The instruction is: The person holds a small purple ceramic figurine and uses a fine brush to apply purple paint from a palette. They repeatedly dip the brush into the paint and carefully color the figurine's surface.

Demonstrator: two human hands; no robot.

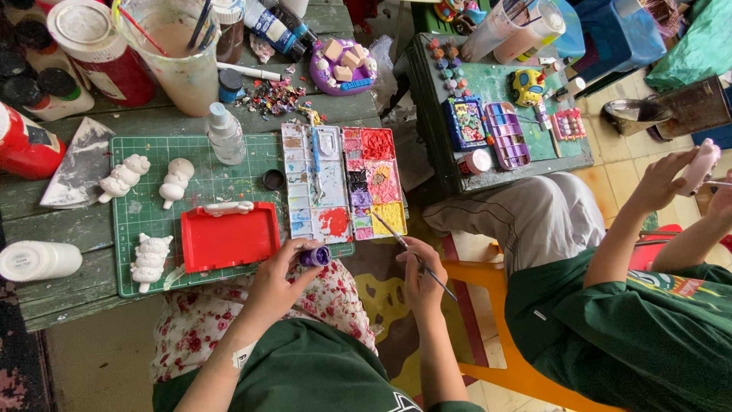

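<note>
My left hand point(278, 276) grips a small purple paint pot point(314, 256) at the table's near edge, just below the paint palette point(341, 181). My right hand point(422, 276) holds a thin paintbrush point(396, 238) whose tip rests on the palette's yellow corner. The palette is white, with red, pink, purple and yellow patches. A red plastic tray point(229, 236) lies left of my left hand on the green cutting mat point(206, 187). Three unpainted white figurines point(122, 178) point(176, 181) point(150, 261) lie on that mat.
A clear bottle point(226, 134), paint jars point(99, 53) and a brush-filled water cup point(177, 53) crowd the back of the table. Another person in a green shirt point(640, 328) sits at my right holding a pink figurine point(700, 169), next to a second small table point(496, 114) with palettes.
</note>
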